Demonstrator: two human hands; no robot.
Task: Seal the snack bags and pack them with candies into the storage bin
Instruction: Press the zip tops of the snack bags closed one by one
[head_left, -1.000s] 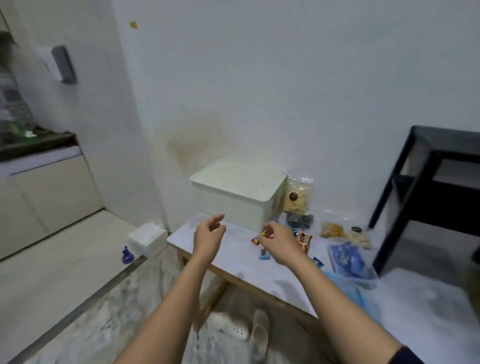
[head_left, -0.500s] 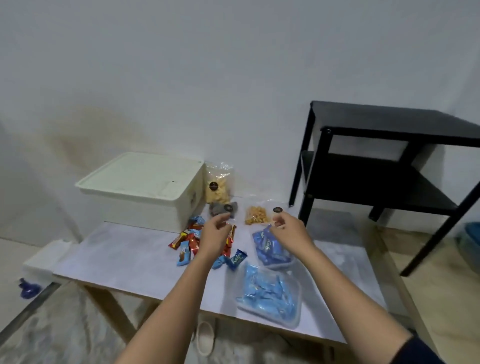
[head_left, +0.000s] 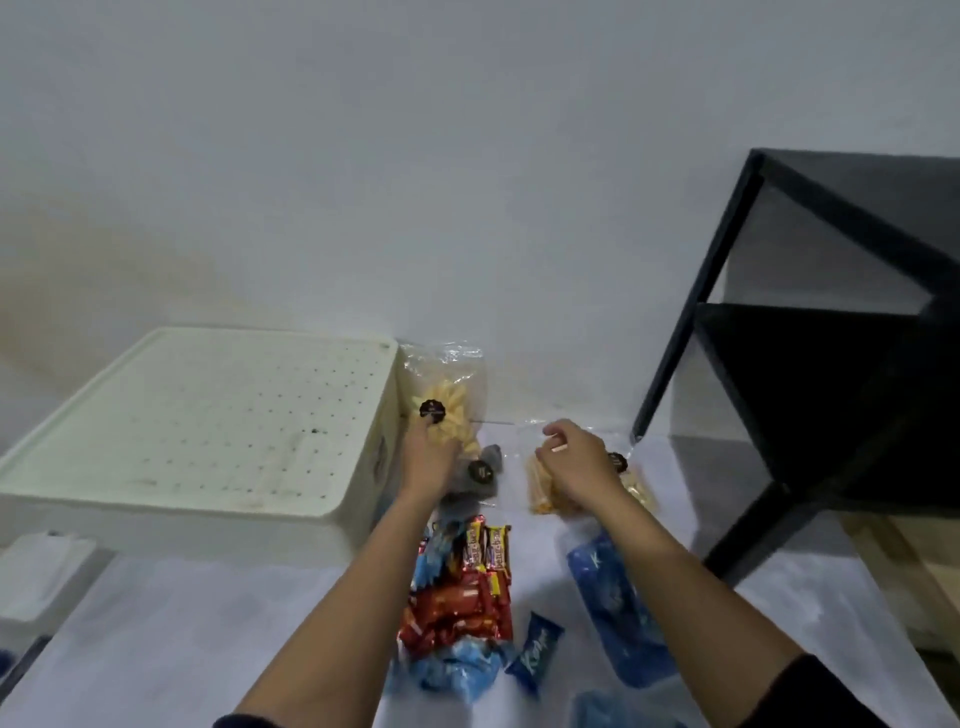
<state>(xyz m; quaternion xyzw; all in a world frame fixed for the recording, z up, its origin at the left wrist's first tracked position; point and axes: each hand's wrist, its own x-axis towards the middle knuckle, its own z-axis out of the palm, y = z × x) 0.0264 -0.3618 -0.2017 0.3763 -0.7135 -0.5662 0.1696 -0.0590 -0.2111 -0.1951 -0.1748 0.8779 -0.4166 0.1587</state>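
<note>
Left hand (head_left: 428, 460) reaches the upright clear bag of yellow snack sticks (head_left: 449, 410), propped against the lidded cream plastic storage bin (head_left: 208, 415) just left of its fingers; grip cannot be told, the film hides them. Right hand (head_left: 571, 460) curls its fingers (head_left: 551, 435) in a pinch on the mouth of the flat clear bag of orange snacks (head_left: 540, 491) lying under it on the white desk (head_left: 156, 649), likely to press the seal. Red-wrapped candy bars (head_left: 457, 597) lie loose between the forearms, unpacked.
</note>
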